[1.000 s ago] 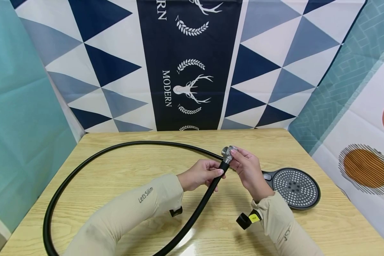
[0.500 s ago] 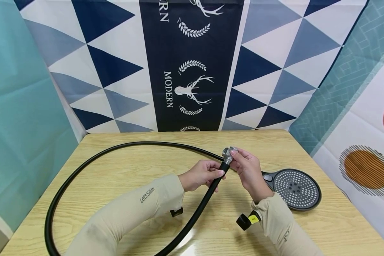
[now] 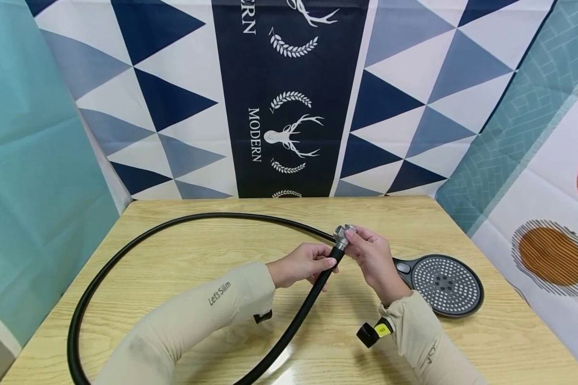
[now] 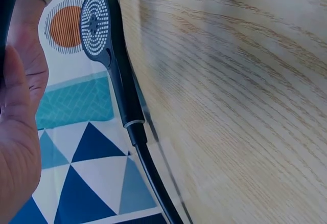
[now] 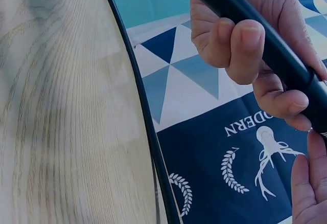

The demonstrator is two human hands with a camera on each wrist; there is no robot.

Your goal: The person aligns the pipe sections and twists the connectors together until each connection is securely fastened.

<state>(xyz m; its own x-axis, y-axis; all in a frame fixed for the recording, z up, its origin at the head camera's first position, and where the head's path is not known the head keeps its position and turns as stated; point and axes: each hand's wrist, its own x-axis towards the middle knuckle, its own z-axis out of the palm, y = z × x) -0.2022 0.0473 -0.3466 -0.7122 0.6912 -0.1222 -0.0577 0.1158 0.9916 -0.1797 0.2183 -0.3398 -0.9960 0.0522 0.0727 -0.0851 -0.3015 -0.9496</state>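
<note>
A long black shower hose (image 3: 291,326) loops over the wooden table, its raised end tipped with a silver metal fitting (image 3: 340,238). Just below that fitting, my left hand (image 3: 304,264) grips the hose between thumb and fingers. My right hand (image 3: 372,258) pinches the metal fitting from the right side. In the right wrist view, the left hand's fingers (image 5: 248,40) wrap the hose, while right-hand fingertips (image 5: 301,175) show at the edge. A dark grey shower head (image 3: 447,285) lies on the table beside the right forearm; its handle joins the hose's other end in the left wrist view.
The hose's wide loop reaches across the left half of the wooden table (image 3: 173,267). Patterned cloth (image 3: 284,96) hangs behind the table's back edge, and more cloth lines both sides. A black wrist-camera mount (image 3: 367,335) hangs below the right wrist.
The metal fitting has tilted and shifted slightly down between the right fingers, and both hands have moved a little with it. The grips on hose and fitting stay the same.
</note>
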